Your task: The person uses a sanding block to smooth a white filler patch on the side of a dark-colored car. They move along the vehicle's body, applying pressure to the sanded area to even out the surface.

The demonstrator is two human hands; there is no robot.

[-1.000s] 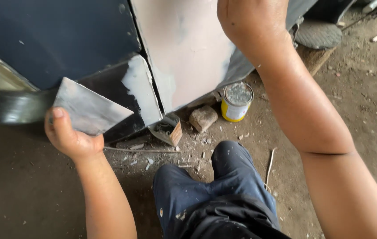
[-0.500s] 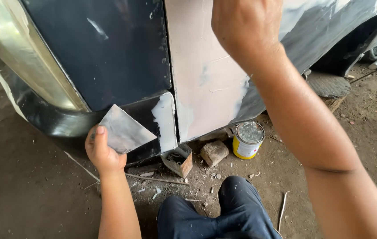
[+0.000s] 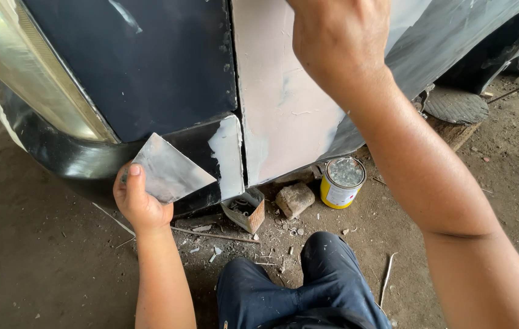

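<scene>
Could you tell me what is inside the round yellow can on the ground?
The round yellow can is open, showing a pale grey, glistening surface inside. How deep it goes is hidden by the wall.

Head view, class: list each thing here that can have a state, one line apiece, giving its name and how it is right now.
Left hand: gripping a flat metal scraper.
Metal scraper: held flat, tilted, near the car's lower edge.
Right hand: raised against the filler-coated panel; what it holds cannot be told.
Car panel: covered in pale filler.
Yellow can: upright on the ground, open.
Small box: open, on the ground.
</scene>
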